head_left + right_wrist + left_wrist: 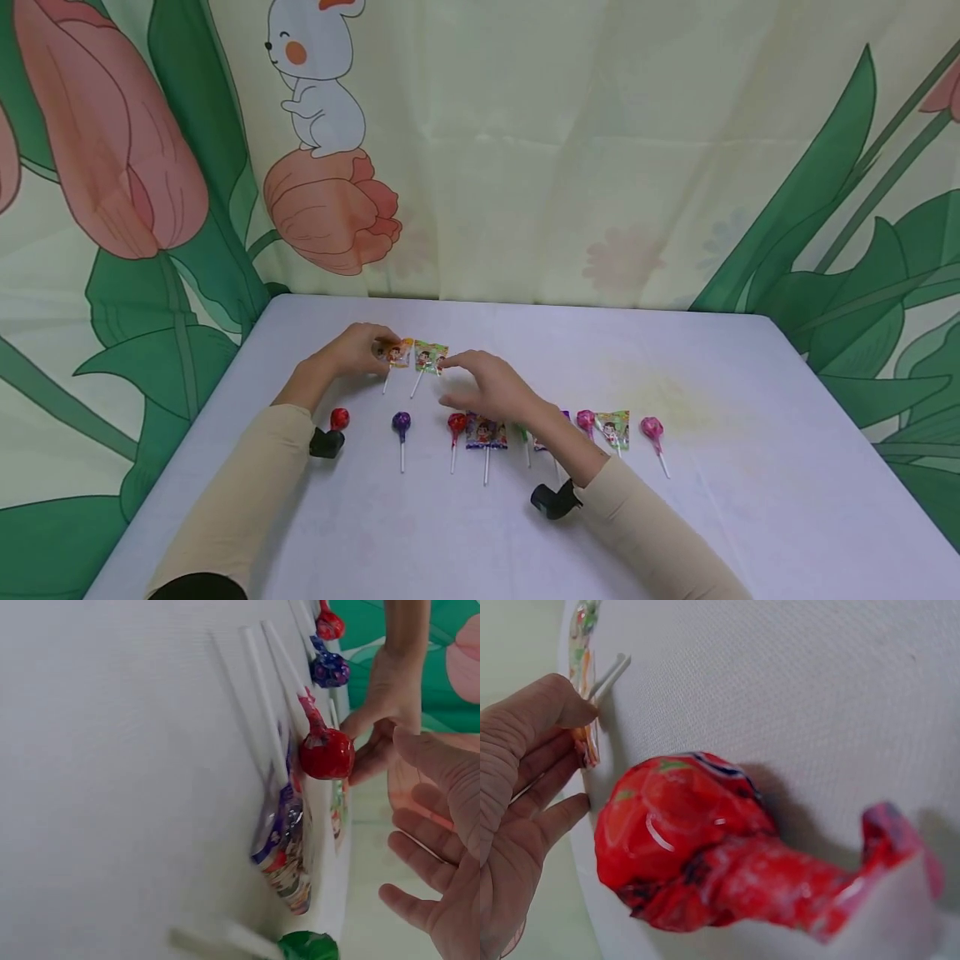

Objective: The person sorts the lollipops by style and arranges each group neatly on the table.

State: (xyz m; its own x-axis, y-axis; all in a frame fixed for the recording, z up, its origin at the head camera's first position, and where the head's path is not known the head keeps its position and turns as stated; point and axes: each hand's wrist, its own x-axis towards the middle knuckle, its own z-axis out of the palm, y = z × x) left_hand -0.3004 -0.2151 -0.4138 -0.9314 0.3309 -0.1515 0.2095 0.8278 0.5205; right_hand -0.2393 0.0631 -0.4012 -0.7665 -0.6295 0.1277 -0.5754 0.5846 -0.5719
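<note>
My left hand (351,350) is at the far left part of the table and pinches the edge of a flat lollipop in an orange wrapper (397,354). In the left wrist view its thumb and fingers lie on either side of that wrapper (587,739). Just right of it lies a flat lollipop in a green wrapper (430,357), its stick toward me. My right hand (491,385) hovers with loosely spread fingers, the index fingertip at the green wrapper's right edge; whether they touch I cannot tell. The right wrist view shows nothing in that hand (442,825).
A nearer row of lollipops crosses the table: a red ball (340,418), a purple ball (402,422), another red ball (457,423), a flat purple-wrapped one (486,432), pink balls (652,429) and a flat green-wrapped one (615,428). My right forearm partly covers the row.
</note>
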